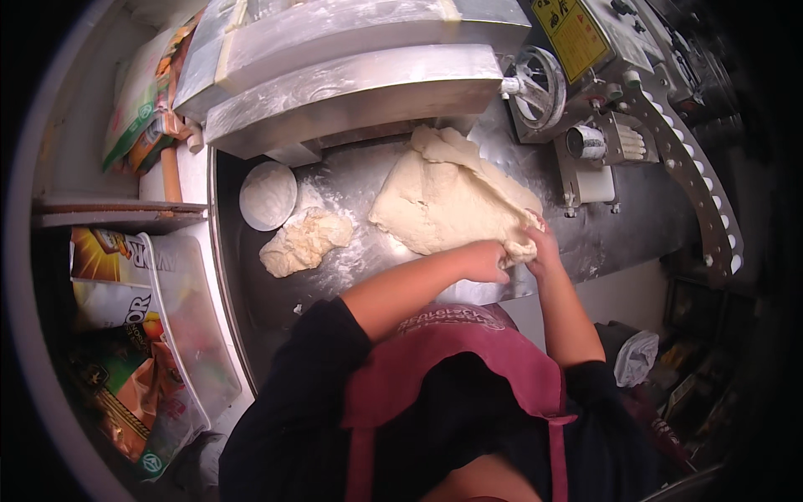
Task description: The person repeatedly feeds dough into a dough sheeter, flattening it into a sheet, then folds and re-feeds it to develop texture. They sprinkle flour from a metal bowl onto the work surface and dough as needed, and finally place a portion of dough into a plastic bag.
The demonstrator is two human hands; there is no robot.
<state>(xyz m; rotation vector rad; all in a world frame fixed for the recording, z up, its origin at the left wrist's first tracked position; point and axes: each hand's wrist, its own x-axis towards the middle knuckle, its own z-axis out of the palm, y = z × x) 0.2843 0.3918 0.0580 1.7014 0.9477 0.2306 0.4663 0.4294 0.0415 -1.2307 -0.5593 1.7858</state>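
Observation:
A large folded sheet of pale dough (439, 194) lies on the floured metal table of a dough machine, its right side creased over. My left hand (486, 260) is curled on the dough's near edge, its fingertips partly hidden. My right hand (542, 246) grips the bunched near right corner, close beside the left. To the left of the sheet rests a smaller, rough lump of dough (305, 241), apart from it. A round white bowl (268, 196), with what looks like flour in it, stands just behind that lump.
Metal housings (357, 88) of the machine span the back, with a handwheel (535, 88) at their right end. A roller unit (586, 144) and a perforated curved arm (690, 169) stand at right. A plastic bin (188, 301) and printed bags (116, 257) fill the left side.

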